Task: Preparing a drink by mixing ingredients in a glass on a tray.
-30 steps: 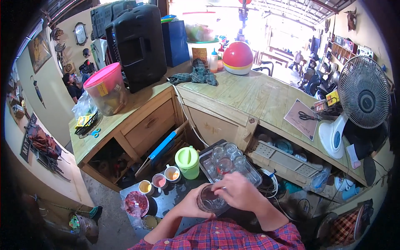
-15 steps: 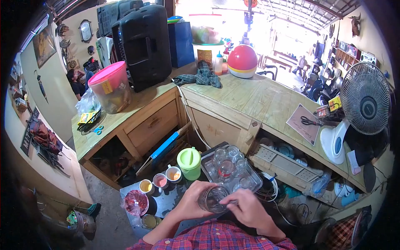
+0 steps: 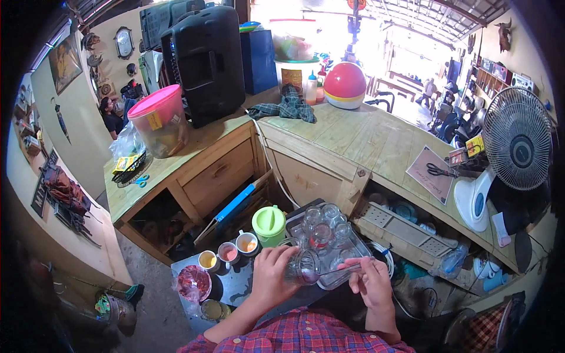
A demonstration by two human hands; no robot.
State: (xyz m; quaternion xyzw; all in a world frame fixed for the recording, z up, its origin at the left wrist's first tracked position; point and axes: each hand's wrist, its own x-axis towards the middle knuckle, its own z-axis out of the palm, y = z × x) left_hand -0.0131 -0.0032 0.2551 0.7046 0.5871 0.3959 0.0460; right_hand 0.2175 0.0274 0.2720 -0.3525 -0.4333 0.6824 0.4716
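Note:
My left hand [image 3: 272, 273] is wrapped round a clear glass [image 3: 305, 266], tipped with its mouth toward my right. Between the fingers of my right hand [image 3: 372, 279] is the handle of a thin metal spoon [image 3: 340, 270], whose far end reaches into the glass mouth. Something purplish shows at that end, too small to make out. Just beyond my hands stand a lidded light-green pitcher [image 3: 269, 225] and a metal tray [image 3: 360, 272] with several clear glasses [image 3: 321, 233].
Left of my hands, the low table [image 3: 240, 276] holds three cups [image 3: 228, 253], a plastic bag of dark red stuff [image 3: 193, 282] and a glass jar [image 3: 215, 310]. A wooden counter [image 3: 347, 135] bends round beyond, with a fan [image 3: 519, 147] on its right.
My right hand has drawn back to the right, so the spoon now shows. The glass has tilted from facing up toward the right, and my left hand shifted slightly with it.

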